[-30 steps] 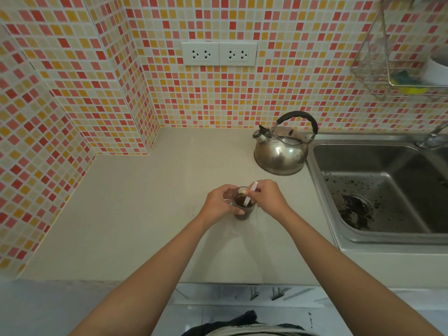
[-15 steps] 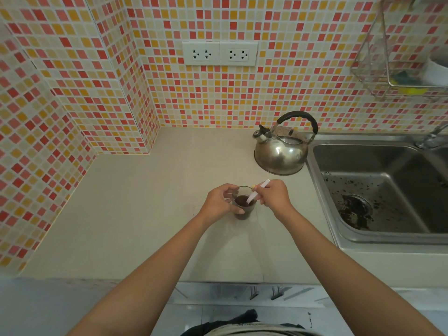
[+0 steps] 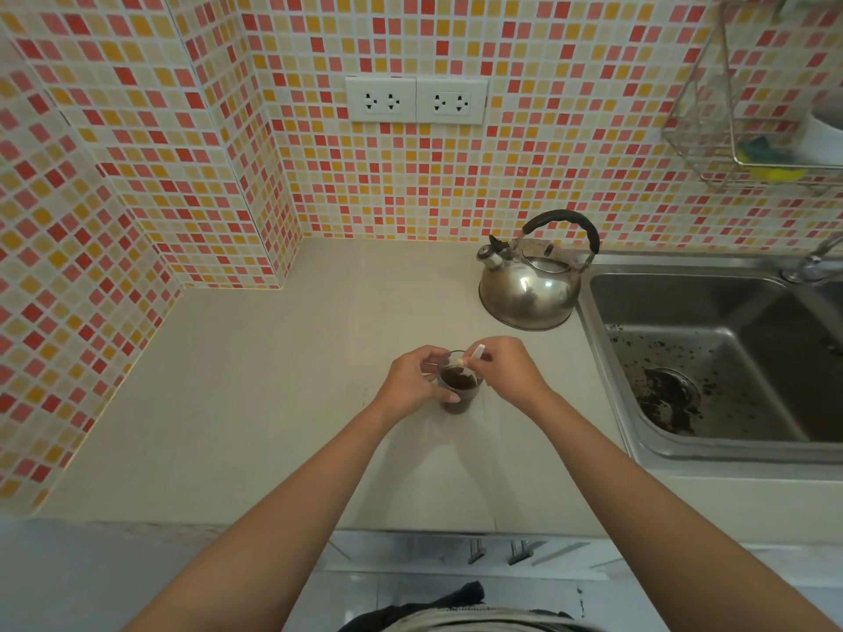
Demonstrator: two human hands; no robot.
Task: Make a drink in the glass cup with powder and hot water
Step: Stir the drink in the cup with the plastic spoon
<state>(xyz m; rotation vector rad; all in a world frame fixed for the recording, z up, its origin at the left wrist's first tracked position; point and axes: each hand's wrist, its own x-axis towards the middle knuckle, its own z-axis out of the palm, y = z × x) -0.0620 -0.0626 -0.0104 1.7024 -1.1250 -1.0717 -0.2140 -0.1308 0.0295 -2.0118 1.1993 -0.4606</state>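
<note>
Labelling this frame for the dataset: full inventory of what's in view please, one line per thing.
glass cup: 1, clear with dark brown drink, on the counter between both hands
stirrer: 1, white, leaning into the cup
kettle: 1, steel with black handle, counter beside the sink
sink: 1, steel, dark specks inside, right
tap: 1, metal, far right, partly cut off
counter: 1, beige
wall sockets: 2, white, tiled wall
wire rack: 1, metal, upper right wall, contents unclear
left hand: 1, holding the cup
right hand: 1, pinching the stirrer
</note>
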